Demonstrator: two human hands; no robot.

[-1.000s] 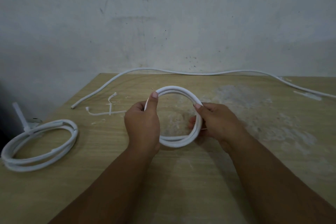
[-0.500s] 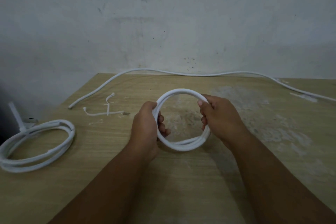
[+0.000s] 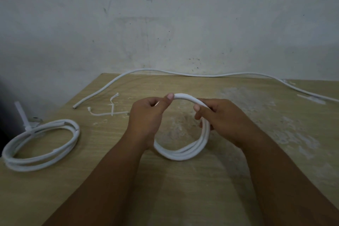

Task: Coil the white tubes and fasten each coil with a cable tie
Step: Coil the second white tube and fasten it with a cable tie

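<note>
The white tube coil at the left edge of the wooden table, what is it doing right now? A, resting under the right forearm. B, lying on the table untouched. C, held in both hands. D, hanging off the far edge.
B: the white tube coil at the left edge lies flat on the wooden table, while both hands grip a different coil.

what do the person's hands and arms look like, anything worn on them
Both forearms are bare to the frame's bottom edge, no sleeves showing. The left hand and right hand wear no gloves; no rings, watch or bands are visible. Fingernails are short and unpainted.
</note>
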